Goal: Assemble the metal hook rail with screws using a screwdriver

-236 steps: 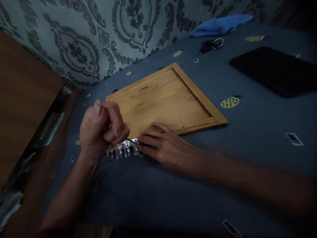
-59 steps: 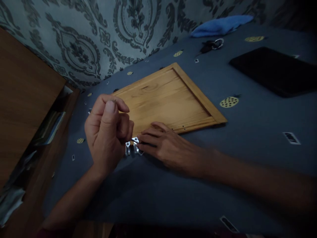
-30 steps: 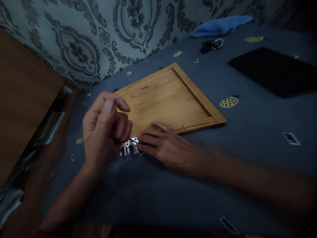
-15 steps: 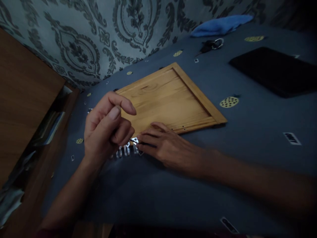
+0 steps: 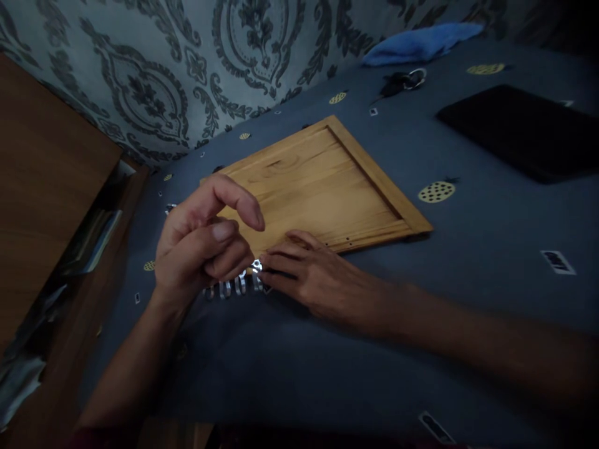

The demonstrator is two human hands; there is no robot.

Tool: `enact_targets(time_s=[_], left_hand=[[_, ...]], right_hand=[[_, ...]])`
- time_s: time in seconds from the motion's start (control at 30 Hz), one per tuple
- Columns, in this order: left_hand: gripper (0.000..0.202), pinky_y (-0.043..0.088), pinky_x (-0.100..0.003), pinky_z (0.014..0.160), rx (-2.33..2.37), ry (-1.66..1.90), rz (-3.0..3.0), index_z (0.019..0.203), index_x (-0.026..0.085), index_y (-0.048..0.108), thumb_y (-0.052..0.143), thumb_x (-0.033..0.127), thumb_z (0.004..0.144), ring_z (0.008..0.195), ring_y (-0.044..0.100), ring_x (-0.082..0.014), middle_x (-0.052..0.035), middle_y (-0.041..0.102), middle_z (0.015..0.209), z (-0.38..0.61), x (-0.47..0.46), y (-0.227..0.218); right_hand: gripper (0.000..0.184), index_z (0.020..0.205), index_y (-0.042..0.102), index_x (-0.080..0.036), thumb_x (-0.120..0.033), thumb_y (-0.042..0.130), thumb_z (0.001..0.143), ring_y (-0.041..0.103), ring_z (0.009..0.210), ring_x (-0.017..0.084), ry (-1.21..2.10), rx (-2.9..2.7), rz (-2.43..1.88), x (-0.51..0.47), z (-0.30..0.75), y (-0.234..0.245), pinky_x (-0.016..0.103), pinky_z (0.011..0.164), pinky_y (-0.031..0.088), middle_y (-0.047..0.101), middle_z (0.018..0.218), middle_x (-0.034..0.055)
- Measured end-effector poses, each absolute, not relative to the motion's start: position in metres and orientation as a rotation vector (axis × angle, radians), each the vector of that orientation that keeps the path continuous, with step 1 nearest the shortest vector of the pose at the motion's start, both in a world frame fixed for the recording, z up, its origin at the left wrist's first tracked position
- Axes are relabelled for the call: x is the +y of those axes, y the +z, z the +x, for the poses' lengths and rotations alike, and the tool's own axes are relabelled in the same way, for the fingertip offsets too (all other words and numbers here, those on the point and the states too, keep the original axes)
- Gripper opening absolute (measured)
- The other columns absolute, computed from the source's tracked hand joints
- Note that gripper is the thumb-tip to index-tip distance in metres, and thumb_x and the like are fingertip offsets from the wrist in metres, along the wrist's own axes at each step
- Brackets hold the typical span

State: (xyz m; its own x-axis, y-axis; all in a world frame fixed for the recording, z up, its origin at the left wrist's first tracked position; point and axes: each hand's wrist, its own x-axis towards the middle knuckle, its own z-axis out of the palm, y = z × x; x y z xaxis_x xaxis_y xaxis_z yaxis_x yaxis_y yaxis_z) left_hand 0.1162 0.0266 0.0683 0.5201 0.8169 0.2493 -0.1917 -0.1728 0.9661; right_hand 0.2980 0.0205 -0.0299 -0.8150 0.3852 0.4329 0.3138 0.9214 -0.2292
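Note:
A framed wooden panel lies on the blue patterned cloth, partly hidden by both hands. Along its near edge runs a row of shiny metal hooks. My left hand is raised over the panel's left part, its index finger bent outward and the other fingers curled in. Whatever those curled fingers grip, if anything, is hidden. Flat against the near edge rests my right hand, fingers stretched out and their tips beside the rightmost hook; whether they touch it I cannot tell.
A black flat object lies at the right. Behind are a blue cloth and keys on a ring, close to the patterned wall. A wooden cabinet with an open shelf of papers stands at the left.
My left hand has turned slightly, its index finger reaching a little farther right and down. A thin dark shaft seen by the rightmost hook before is no longer distinct. My right hand stays in place.

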Motion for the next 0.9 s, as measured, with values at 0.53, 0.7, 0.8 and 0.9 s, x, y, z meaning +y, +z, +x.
enact_targets(time_s=[0.53,0.7,0.8,0.9], left_hand=[[0.009,0.028,-0.012,0.032,0.529,1.201,1.558,0.090,0.017,0.073,0.065,0.017,0.094,0.033,0.014,-0.0020,0.0121,0.021,0.049,0.112,0.026,0.085],[0.010,0.021,-0.014,0.029,0.570,1.228,1.520,0.089,0.018,0.073,0.067,0.022,0.096,0.031,0.012,-0.0023,0.0114,0.022,0.048,0.117,0.026,0.077],[0.010,0.018,-0.016,0.026,0.565,1.231,1.559,0.088,0.018,0.072,0.070,0.026,0.094,0.029,0.012,-0.0024,0.0118,0.021,0.046,0.118,0.027,0.074],[0.009,0.022,-0.015,0.028,0.533,1.176,1.570,0.091,0.017,0.073,0.068,0.024,0.095,0.030,0.014,-0.0015,0.0105,0.026,0.048,0.118,0.027,0.072]], right_hand=[[0.023,0.114,0.070,-0.017,-0.010,0.052,0.102,0.056,0.111,0.026,0.162,-2.567,-0.526,0.020,0.297,-0.033,0.048,0.106,0.039,0.072,0.120,0.0095],[0.020,0.114,0.069,-0.015,-0.011,0.053,0.102,0.057,0.110,0.026,0.156,-2.567,-0.506,0.021,0.297,-0.033,0.047,0.105,0.040,0.071,0.116,0.0099],[0.022,0.114,0.069,-0.014,-0.012,0.049,0.104,0.057,0.110,0.026,0.157,-2.577,-0.499,0.021,0.298,-0.032,0.048,0.105,0.040,0.071,0.117,0.0099],[0.023,0.114,0.070,-0.017,-0.011,0.049,0.104,0.056,0.112,0.026,0.149,-2.576,-0.517,0.021,0.298,-0.031,0.047,0.107,0.039,0.071,0.119,0.0090]])
